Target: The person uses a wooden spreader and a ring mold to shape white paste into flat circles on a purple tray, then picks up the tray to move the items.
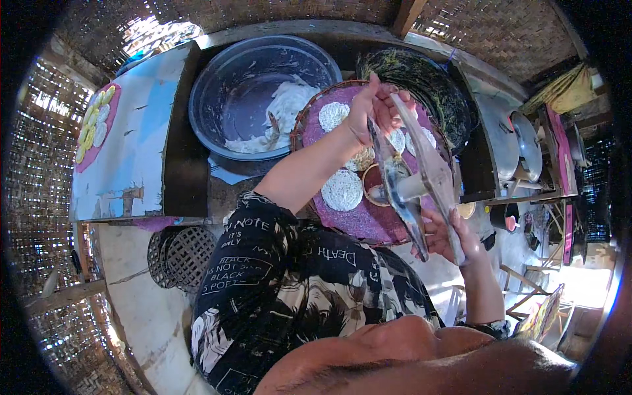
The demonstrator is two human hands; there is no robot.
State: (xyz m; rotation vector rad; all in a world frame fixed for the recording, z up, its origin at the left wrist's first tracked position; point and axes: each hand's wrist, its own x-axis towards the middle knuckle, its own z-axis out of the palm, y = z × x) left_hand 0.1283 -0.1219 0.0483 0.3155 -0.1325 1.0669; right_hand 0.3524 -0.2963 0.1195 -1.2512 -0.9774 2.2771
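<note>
I hold a two-bar wooden hand press (428,158) tilted over a round tray. A pale cylinder (413,187) sits between its two long bars. My left hand (378,108) is closed round its upper end, and my right hand (459,240) grips the lower end. Beneath lies a woven tray (301,125) lined with purple cloth (382,227). On the cloth rest several flat white discs of fine strands (342,190); the press hides some. A small brown bowl (372,176) shows partly behind the press.
To the left stands a large blue-grey basin (220,85) with white dough (289,108). Behind the tray is a dark basin holding greenish strands (421,79). A pale table (138,151) carries yellow and white discs (95,125). Metal lids (526,145) stand at right, a plastic basket (187,257) below left.
</note>
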